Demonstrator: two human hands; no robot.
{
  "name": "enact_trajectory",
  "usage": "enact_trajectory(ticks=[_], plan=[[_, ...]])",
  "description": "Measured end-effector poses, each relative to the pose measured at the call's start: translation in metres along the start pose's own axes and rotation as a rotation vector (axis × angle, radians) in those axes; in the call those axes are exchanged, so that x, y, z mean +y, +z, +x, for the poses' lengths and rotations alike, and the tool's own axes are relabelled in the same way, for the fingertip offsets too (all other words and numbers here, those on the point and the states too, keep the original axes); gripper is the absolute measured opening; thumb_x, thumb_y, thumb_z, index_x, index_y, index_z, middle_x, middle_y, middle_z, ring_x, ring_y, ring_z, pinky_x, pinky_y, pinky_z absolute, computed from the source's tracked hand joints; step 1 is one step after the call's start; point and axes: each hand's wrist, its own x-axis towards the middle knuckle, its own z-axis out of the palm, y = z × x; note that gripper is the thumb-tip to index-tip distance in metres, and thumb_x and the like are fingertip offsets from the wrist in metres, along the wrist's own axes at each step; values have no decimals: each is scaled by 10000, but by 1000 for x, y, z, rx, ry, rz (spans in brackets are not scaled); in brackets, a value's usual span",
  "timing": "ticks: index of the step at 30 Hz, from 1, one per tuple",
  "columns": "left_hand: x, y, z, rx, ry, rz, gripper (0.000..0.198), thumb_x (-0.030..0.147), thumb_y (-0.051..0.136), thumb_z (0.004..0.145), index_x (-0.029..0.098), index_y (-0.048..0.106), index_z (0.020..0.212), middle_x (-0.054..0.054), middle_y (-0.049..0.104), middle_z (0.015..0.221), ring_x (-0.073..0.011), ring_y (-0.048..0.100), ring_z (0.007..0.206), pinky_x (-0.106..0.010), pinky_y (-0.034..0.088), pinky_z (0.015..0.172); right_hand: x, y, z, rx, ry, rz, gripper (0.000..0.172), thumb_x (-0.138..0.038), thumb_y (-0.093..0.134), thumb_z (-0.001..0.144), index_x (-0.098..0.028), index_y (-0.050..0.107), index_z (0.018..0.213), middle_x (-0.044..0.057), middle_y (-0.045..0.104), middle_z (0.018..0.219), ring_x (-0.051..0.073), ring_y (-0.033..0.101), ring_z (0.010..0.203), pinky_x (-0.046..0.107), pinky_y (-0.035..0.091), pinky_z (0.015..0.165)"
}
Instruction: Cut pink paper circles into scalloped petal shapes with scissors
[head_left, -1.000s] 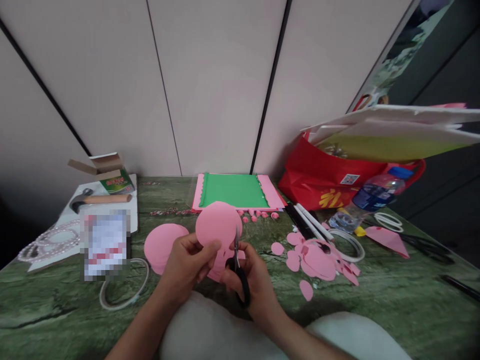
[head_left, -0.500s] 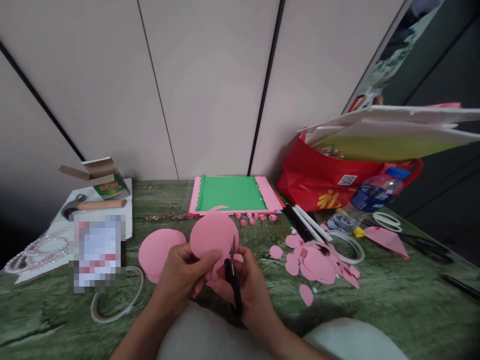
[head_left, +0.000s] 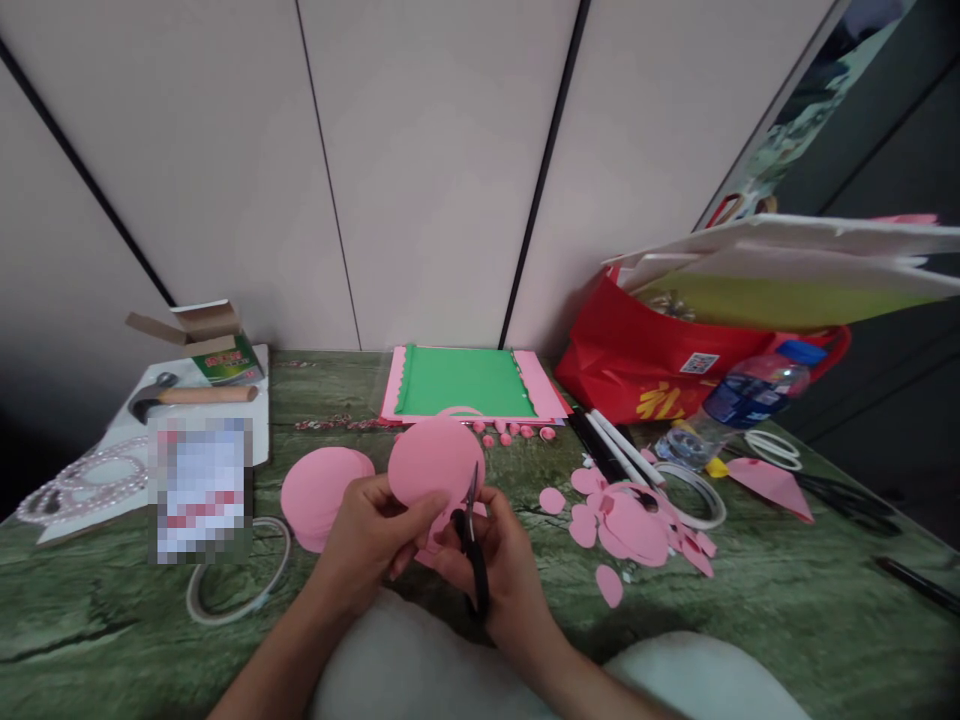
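We are trimming a pink paper disc [head_left: 435,460] with scissors [head_left: 472,545] above the worktop [head_left: 750,600].

Our left hand [head_left: 367,540] is pinching the disc at its lower edge, thumb in front and fingers closed behind, and is holding it upright just above the near side of the worktop. Our right hand [head_left: 502,565] is closed around the black handles of the scissors. The blades are pointing up, nearly shut, at the right rim of the disc (how deep they are biting, we cannot tell). We are judging this as the step of cutting along the rim. The next snip is calling for a small turn of the disc by the left hand and only a slight opening of the blades, so that the cut is following the curve.
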Motion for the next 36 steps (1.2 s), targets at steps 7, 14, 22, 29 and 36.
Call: enact_trajectory(ticks=[7, 14, 22, 29, 36], plan=[[1, 1, 0, -7, 12, -11, 324, 337, 730, 560, 145, 502, 433, 61, 451, 327, -20, 305, 236, -145, 172, 258, -3, 0, -2, -31, -31, 14, 510, -278, 783, 611, -238, 397, 942, -69, 552, 633, 108, 505, 561, 234, 388, 558], [2, 0, 0, -1, 20, -31, 326, 368, 717, 571, 147, 503, 462, 72, 432, 332, -14, 294, 242, -144, 160, 269, -8, 2, -1, -21, -32, 7, 496, -345, 783, 597, -223, 402, 889, -99, 519, 555, 63, 403, 466, 187, 312, 481], [3, -1, -1, -6, 34, -16, 315, 365, 705, 590, 144, 511, 479, 75, 417, 342, -13, 292, 258, -147, 157, 286, -13, 5, -1, 12, 37, 26, 510, -397, 791, 544, -241, 399, 829, -106, 506, 501, 62, 385, 400, 174, 288, 411], [3, -2, 0, 25, 88, -46, 314, 333, 717, 595, 136, 505, 474, 75, 421, 361, -10, 302, 281, -139, 178, 296, -23, 9, -1, 31, 72, -46, 516, -393, 788, 508, -241, 387, 795, -104, 509, 464, 73, 401, 365, 168, 297, 362], [-2, 1, 0, -95, 67, -100, 264, 364, 648, 697, 143, 581, 571, 22, 571, 447, -67, 435, 282, -173, 288, 293, -20, 11, -3, -29, 23, -36, 470, -461, 742, 592, -242, 381, 799, -69, 585, 540, 87, 460, 399, 185, 341, 392]])
